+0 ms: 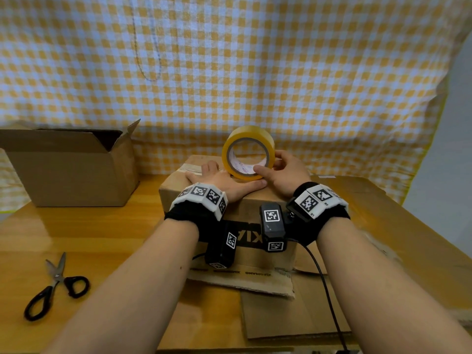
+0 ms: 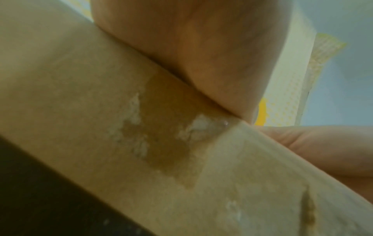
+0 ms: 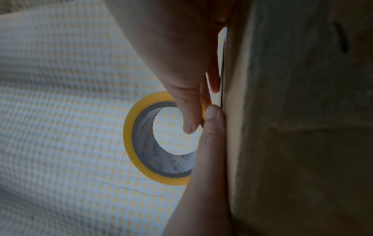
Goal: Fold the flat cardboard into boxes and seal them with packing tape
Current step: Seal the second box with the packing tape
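A closed brown cardboard box [image 1: 245, 208] stands in the middle of the wooden table. On its top stands a yellow roll of packing tape [image 1: 248, 152] on edge. My right hand [image 1: 283, 172] grips the roll, thumb at the near rim and fingers round the far side; the right wrist view shows the tape roll [image 3: 141, 143] with a finger in its core. My left hand [image 1: 222, 178] lies flat on the box top, fingers straight, beside the roll. The left wrist view is blurred, showing the box surface [image 2: 101, 111] with old tape marks under the palm.
An open cardboard box [image 1: 71, 167] stands at the back left. Black-handled scissors [image 1: 56, 287] lie at the front left. Flat cardboard sheets [image 1: 293, 310] lie under and to the right of the box. A checked yellow cloth [image 1: 229, 60] hangs behind.
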